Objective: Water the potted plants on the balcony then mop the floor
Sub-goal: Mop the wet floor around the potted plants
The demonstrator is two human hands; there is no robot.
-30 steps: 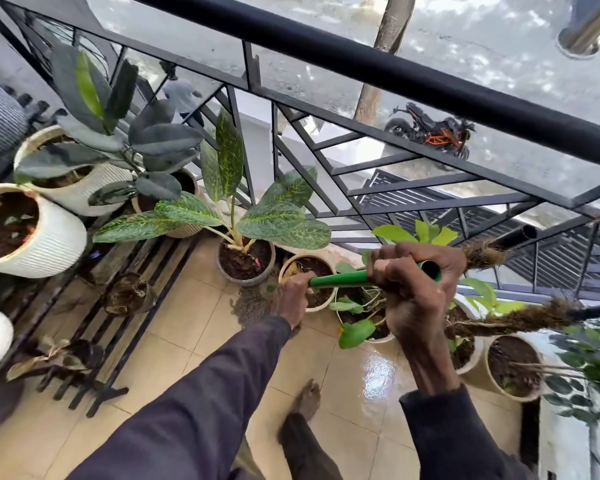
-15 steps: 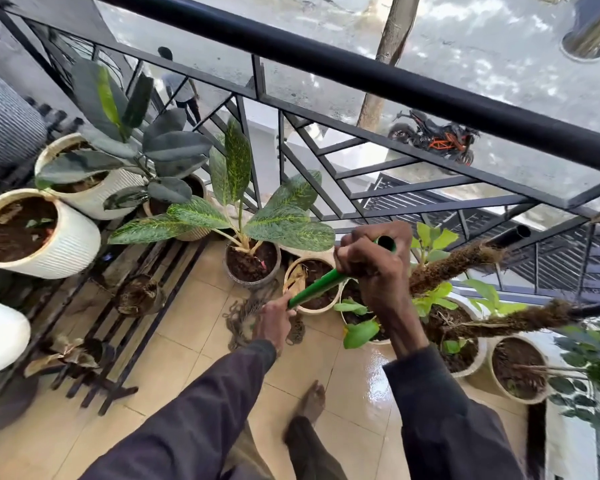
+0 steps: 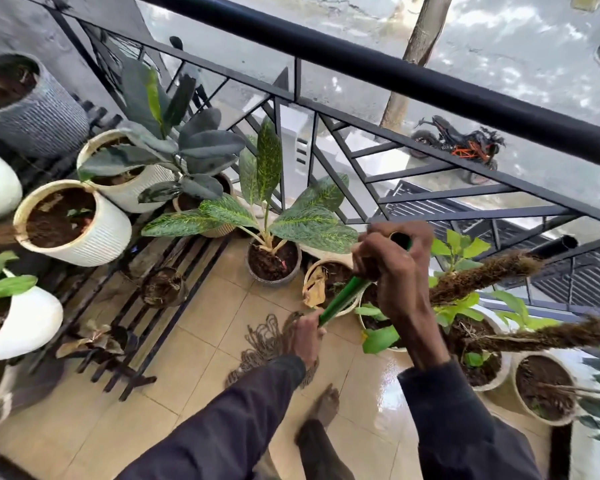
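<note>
A mop with a green handle (image 3: 343, 299) stands steeply in front of me. My right hand (image 3: 392, 268) grips the top end of the handle. My left hand (image 3: 305, 336) grips it lower down, close to the floor. The brown string mop head (image 3: 264, 344) lies spread on the beige floor tiles (image 3: 194, 382) just left of my left hand. Potted plants line the railing: a speckled-leaf plant in a grey pot (image 3: 274, 265), a small cream pot (image 3: 321, 278) behind the handle, and pots on the right (image 3: 542, 389).
A black slatted rack (image 3: 129, 327) on the left carries ribbed white pots (image 3: 73, 223). The black railing (image 3: 395, 77) runs across the top. The tiles at right (image 3: 388, 386) shine wet. My bare foot (image 3: 326, 407) stands on the tiles below the mop.
The mop handle tipped from nearly level to steep. My left hand slid down and left toward the floor, and the mop head now shows spread on the tiles.
</note>
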